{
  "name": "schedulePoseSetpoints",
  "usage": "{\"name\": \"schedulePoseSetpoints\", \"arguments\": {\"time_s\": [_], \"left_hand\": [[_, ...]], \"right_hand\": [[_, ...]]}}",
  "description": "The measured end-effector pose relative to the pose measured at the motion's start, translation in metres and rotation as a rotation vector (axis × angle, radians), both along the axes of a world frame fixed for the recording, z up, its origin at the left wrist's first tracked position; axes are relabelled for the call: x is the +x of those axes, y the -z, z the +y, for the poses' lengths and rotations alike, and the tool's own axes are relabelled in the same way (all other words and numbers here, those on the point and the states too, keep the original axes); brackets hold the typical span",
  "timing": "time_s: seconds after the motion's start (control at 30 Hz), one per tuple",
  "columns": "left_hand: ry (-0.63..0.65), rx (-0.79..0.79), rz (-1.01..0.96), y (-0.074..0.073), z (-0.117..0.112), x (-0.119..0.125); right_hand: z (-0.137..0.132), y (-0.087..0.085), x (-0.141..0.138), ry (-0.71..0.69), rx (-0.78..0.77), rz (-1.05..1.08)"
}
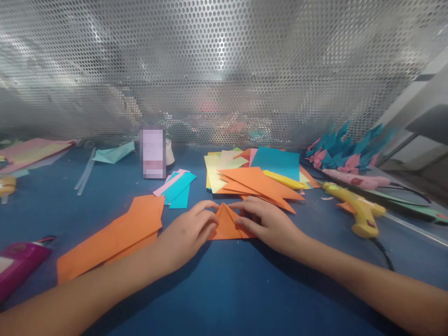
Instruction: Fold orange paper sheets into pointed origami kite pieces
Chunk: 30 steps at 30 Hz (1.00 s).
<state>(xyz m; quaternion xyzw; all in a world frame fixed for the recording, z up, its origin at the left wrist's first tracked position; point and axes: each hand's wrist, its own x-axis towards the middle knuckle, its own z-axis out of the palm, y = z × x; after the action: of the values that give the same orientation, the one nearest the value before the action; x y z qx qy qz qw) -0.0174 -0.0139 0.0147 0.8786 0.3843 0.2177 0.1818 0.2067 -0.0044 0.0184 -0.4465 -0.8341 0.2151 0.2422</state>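
A piece of orange paper lies on the blue table in front of me, folded to a point at its far end. My left hand grips its left edge with curled fingers. On the other side, my right hand has its thumb on the right flap and its index finger by the peak. Just beyond the hands is a loose pile of orange sheets. Larger orange sheets lie beside my left forearm.
Yellow and teal sheets lie at the back with a yellow cutter. At right are a yellow glue gun and teal folded paper pieces. Blue strips, a blurred phone and a magenta object are leftward. Perforated metal stands behind.
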Motion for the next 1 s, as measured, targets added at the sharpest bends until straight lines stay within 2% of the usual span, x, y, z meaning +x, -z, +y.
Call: {"name": "schedulePoseSetpoints", "arguments": {"time_s": [0.1,0.23,0.43,0.67,0.83,1.0], "left_hand": [[-0.016,0.026,-0.033,0.004,0.001,0.001],[0.049,0.051,-0.058,0.008,0.003,0.001],[0.104,0.137,-0.102,0.008,0.002,0.000],[0.189,0.332,-0.019,0.005,0.003,-0.002],[0.168,0.290,0.070,0.009,0.002,-0.008],[0.207,0.312,0.068,0.007,0.001,-0.008]], "right_hand": [[0.001,0.001,-0.002,0.049,-0.029,0.037],[0.000,0.002,-0.002,0.042,-0.001,0.064],[-0.003,0.009,0.000,-0.065,0.183,0.058],[-0.003,0.013,0.003,-0.166,0.337,-0.109],[-0.004,0.012,0.003,-0.187,0.397,-0.202],[-0.001,0.014,0.004,-0.199,0.398,-0.157]]}}
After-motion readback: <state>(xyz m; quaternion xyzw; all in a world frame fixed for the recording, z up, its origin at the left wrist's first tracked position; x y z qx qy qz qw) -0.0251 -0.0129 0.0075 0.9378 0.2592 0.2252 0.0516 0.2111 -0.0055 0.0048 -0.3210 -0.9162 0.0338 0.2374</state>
